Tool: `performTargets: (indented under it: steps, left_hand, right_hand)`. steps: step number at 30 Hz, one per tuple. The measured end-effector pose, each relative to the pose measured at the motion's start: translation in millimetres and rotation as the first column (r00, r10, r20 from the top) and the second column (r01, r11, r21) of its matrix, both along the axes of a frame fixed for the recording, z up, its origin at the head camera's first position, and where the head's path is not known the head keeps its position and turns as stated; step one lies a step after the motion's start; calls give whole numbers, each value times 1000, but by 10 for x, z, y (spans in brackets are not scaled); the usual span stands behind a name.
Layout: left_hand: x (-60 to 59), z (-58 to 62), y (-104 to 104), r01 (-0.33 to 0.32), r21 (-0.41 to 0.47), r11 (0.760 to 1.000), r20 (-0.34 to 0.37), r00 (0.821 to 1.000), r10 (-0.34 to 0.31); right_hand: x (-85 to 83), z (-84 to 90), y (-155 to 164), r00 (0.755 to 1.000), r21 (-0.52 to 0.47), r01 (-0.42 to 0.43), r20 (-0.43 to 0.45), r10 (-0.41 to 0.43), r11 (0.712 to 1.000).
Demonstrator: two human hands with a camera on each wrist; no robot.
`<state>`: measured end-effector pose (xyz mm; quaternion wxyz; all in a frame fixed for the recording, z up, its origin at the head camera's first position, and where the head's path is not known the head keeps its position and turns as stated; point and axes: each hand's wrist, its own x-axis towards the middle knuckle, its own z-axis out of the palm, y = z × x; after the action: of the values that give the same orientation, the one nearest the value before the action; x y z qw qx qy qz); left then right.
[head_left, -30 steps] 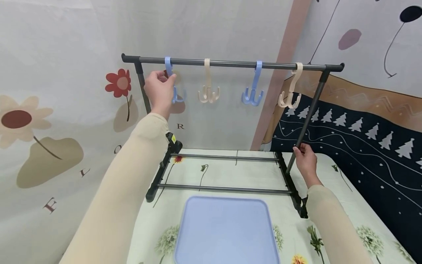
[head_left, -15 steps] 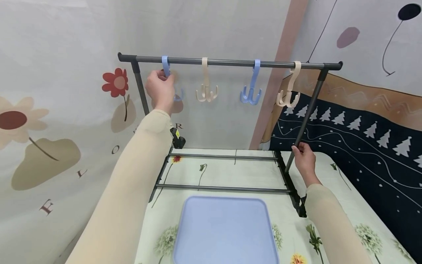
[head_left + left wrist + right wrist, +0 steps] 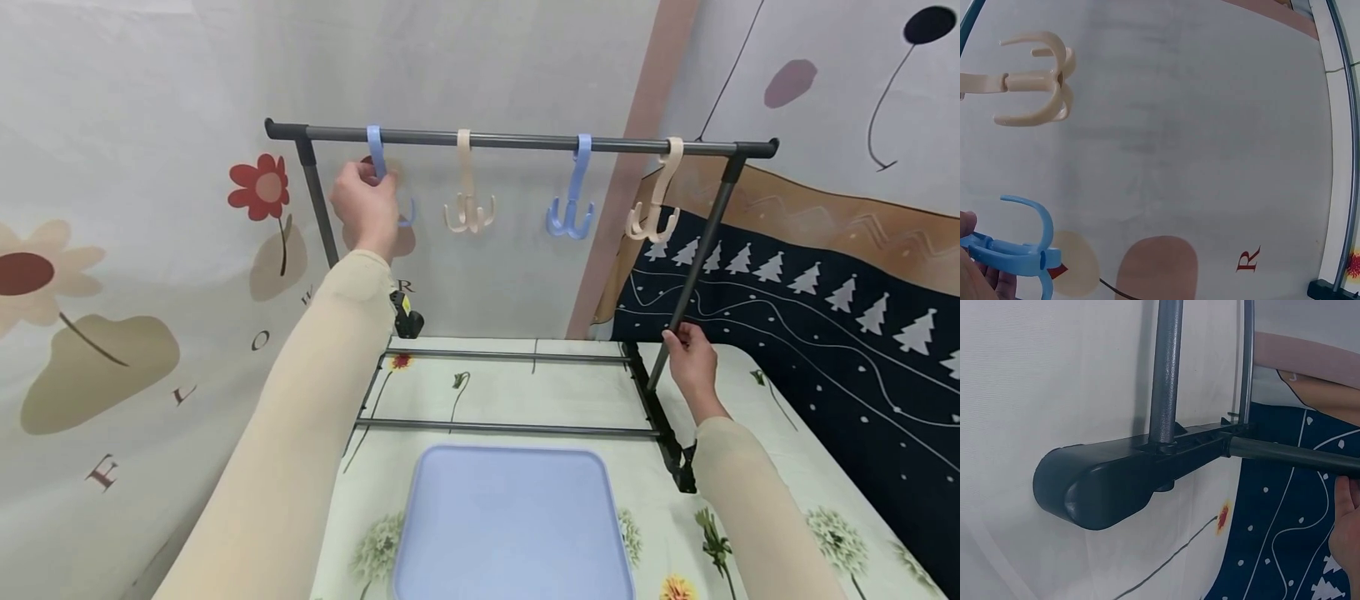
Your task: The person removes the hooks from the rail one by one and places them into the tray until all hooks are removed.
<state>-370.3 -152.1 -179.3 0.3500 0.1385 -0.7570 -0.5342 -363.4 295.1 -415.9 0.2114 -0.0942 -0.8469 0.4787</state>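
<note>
- the left hand is raised to the rail of a small dark rack and grips the blue hook at the rail's left end.
- that hook's top loop sits over the rail just above the knuckles; its stem runs down behind the hand, and one blue prong pokes out past the hand on the right.
- in the left wrist view the fingers are curled under the stem, with the hook's prongs curving clear beyond the fingertips.
- the right hand is low on the rack's right post, fingers wrapped round it just above the foot.
- along the rail hang three more hooks, none touched: a beige hook next to the held one, a second blue hook and a second beige hook near the right end.
- a pale blue tray lies flat on the flowered table in front of the rack.
</note>
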Motion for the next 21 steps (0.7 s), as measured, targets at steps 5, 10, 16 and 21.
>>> performTargets:
  steps: [5, 10, 16, 21]
  left_hand:
    - [-5, -16, 8, -14, 14, 1000, -20, 1000, 14]
    - [-10, -14, 10, -11, 17, 1000, -50, 999, 12]
    - [-15, 56, -22, -17, -35, 999, -104, 994, 13]
    - [-9, 175, -45, -6, -97, 995, -102, 995, -4]
  right_hand:
    - [1, 10, -1, 1000, 2, -6, 3, 6, 1000]
    - [-6, 7, 3, 1000, 5, -1, -2, 1, 1000]
    - [-9, 2, 3, 1000, 17, 1, -11, -1, 1000]
    - [-5, -13, 8, 1000, 28, 2, -24, -2, 1000]
